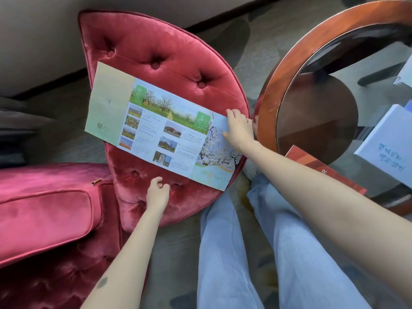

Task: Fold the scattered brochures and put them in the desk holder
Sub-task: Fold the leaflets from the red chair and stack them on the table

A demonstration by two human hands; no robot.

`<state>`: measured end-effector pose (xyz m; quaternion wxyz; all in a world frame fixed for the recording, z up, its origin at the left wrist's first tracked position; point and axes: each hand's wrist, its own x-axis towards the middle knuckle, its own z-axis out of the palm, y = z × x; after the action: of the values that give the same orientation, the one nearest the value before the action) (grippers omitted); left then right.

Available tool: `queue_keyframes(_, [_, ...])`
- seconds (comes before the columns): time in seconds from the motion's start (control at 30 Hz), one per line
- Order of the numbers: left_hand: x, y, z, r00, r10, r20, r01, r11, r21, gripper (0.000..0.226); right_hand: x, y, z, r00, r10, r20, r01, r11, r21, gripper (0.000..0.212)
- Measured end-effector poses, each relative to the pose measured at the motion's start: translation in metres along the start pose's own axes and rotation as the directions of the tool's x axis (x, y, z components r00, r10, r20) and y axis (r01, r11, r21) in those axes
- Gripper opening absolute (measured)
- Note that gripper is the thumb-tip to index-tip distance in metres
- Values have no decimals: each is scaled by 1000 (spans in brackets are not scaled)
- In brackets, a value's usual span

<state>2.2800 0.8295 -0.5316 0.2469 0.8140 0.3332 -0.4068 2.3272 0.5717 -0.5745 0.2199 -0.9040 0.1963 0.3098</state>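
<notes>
A long brochure (156,126) with green panels and landscape photos lies unfolded across a red tufted velvet cushion (160,52). My right hand (239,128) rests flat on the brochure's right end panel, fingers spread over the blossom picture. My left hand (157,194) hovers over the cushion just below the brochure's lower edge, fingers loosely curled, holding nothing. On the glass table at the right lie a red-orange brochure (323,170) and a white folded brochure with blue writing (388,148). No desk holder can be made out.
A round glass table with a wooden rim (276,81) stands close on the right. A red velvet seat (44,210) fills the lower left. My legs in light jeans (223,253) stretch below over grey carpet.
</notes>
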Motion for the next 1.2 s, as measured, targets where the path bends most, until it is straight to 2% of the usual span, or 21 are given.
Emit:
queue_keyframes(0.07, [6,7,5,991,127,-31,-125,990,61,47,1,-1,3,1000,11,-28,-11,1000,-18,58])
queue_keyframes(0.17, [12,24,10,966,259,-3,-257,959,118,61,2,-6,2,995,101,17,-102,995,11,53])
queue_keyframes(0.23, [12,37,10,933,354,60,-359,915,184,73,1,-12,-5,987,139,86,-149,981,121,32])
queue_keyframes(0.3, [9,49,9,878,465,113,-478,842,251,85,-3,-19,-16,986,40,161,-83,959,272,12])
queue_keyframes(0.4, [-1,68,9,800,575,168,-597,738,314,99,-19,-27,-36,959,-229,166,143,900,412,8])
queue_keyframes(0.47, [-8,77,7,770,603,208,-637,710,302,103,-33,-32,-49,920,-357,163,250,852,459,11])
queue_keyframes(0.53, [-18,82,3,736,646,203,-677,695,242,103,-46,-35,-61,895,-412,168,283,818,501,9])
queue_keyframes(0.67, [-51,86,-14,669,738,90,-742,654,145,110,-67,-38,-92,887,-398,232,200,786,584,5])
queue_keyframes(0.8, [-86,87,-40,631,774,55,-774,625,101,118,-88,-37,-125,869,-400,290,156,778,608,6])
queue_keyframes(1.0, [-134,99,-70,607,790,84,-794,601,89,115,-127,-42,-169,887,-408,217,211,776,595,2])
queue_keyframes(1.2, [-185,126,-89,541,837,79,-841,537,69,112,-166,-49,-215,896,-440,61,293,689,663,3])
